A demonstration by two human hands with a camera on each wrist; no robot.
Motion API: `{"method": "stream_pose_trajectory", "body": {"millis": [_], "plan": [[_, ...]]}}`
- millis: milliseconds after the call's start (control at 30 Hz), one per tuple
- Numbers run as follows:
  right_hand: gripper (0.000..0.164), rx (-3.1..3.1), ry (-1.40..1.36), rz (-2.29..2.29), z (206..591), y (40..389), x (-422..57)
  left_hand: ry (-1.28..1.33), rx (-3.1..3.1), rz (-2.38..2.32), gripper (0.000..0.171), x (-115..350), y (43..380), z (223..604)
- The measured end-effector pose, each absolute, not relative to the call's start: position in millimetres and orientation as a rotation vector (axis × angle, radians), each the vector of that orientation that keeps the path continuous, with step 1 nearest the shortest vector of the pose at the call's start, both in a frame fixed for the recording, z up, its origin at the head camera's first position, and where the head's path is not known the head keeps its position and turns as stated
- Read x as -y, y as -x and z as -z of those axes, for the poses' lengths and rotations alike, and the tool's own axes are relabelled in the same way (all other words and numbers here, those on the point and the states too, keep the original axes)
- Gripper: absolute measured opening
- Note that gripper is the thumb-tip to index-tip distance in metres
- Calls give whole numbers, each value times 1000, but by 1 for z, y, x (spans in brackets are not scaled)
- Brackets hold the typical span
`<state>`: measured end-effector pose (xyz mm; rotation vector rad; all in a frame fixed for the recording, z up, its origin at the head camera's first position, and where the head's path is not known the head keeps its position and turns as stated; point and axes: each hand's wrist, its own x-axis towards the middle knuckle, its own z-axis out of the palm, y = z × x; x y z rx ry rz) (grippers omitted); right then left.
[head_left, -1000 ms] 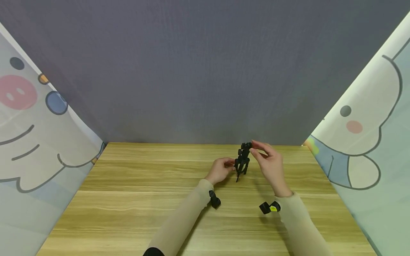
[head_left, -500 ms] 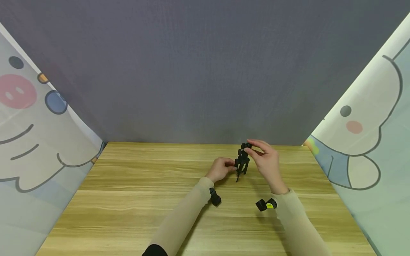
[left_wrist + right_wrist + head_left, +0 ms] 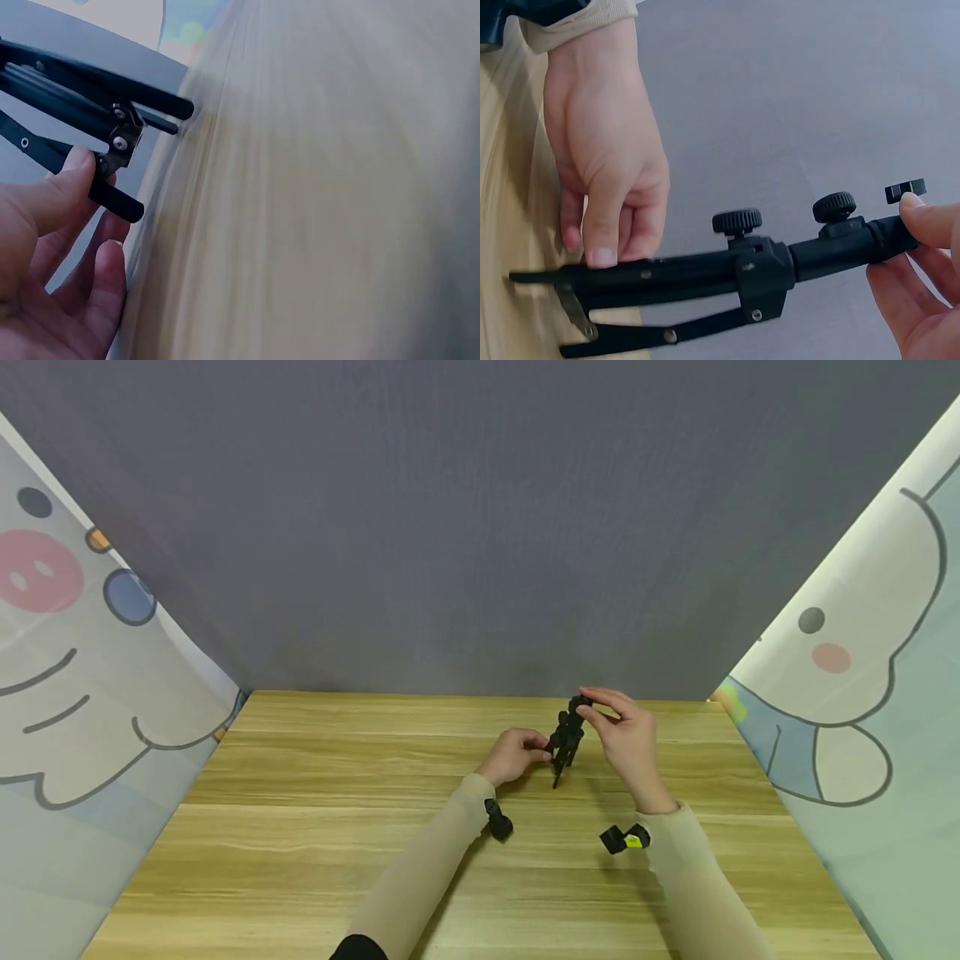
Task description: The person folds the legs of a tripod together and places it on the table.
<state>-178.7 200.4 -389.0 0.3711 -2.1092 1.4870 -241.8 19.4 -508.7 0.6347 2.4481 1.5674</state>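
Observation:
A small black tripod (image 3: pixel 567 739) stands near the back of the table, leaning a little, its legs pointing down. My left hand (image 3: pixel 512 756) pinches one of its legs (image 3: pixel 118 201) low down between thumb and fingers. The right hand (image 3: pixel 632 742) grips the tripod's top with thumb and fingertips. In the right wrist view, two ridged knobs (image 3: pixel 834 208) stick out from the black column (image 3: pixel 825 256). Metal hinge braces (image 3: pixel 120 142) link the legs, which sit close to the column. The foot ends lie right at the tabletop.
The wood-grain table (image 3: pixel 315 827) ends at a grey wall panel (image 3: pixel 480 543) just behind the tripod. Cartoon-printed panels (image 3: pixel 832 693) slant along both sides. A small black camera (image 3: pixel 625 839) is strapped at each wrist.
My right hand has shifted slightly left and closed around the tripod's top. The tripod's legs look drawn closer together and its lean has increased a little. The left hand has stayed at the leg.

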Motion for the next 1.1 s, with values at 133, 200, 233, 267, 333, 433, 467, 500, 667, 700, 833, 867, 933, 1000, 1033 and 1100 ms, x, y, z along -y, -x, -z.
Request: {"method": "stream_pose_trajectory", "body": {"millis": [133, 200, 233, 267, 333, 433, 467, 500, 667, 700, 833, 867, 933, 1000, 1033, 1100], "plan": [[23, 2104, -381, -1439, 376, 168, -198, -662, -2422, -1579, 8, -12, 240, 505], [23, 2113, -372, -1414, 370, 163, -198, -670, -2402, -1590, 7, -8, 240, 505], [23, 2116, -366, -1414, 370, 162, -199, -671, -2385, -1604, 6, -6, 240, 505], [23, 2115, -363, -1421, 370, 161, -200, -670, -2370, -1612, 6, -3, 240, 505], [23, 2111, -362, -1443, 371, 161, -204, -653, -2337, -1629, 7, 2, 239, 505], [23, 2098, -377, -1482, 374, 160, -210, -610, -2291, -1662, 9, 12, 238, 502], [23, 2094, -383, -1494, 375, 161, -213, -593, -2283, -1667, 10, 16, 237, 500], [23, 2097, -388, -1497, 377, 161, -214, -573, -2269, -1680, 10, 20, 236, 498], [23, 2134, -410, -1508, 384, 160, -222, -527, -2258, -1712, 11, 39, 233, 489], [22, 2149, -405, -1510, 385, 159, -223, -527, -2262, -1716, 11, 43, 233, 488], [22, 2211, -382, -1541, 394, 158, -225, -531, -2302, -1701, 10, 57, 233, 483], [22, 2222, -384, -1549, 396, 158, -225, -531, -2316, -1689, 10, 61, 233, 482], [22, 2242, -389, -1547, 402, 157, -224, -527, -2334, -1675, 10, 67, 231, 479], [22, 2250, -401, -1545, 407, 158, -223, -518, -2351, -1671, 10, 73, 231, 476], [21, 2261, -408, -1528, 410, 158, -223, -514, -2363, -1662, 11, 76, 230, 476], [21, 2293, -407, -1528, 416, 160, -222, -508, -2382, -1654, 11, 81, 229, 473]]}}
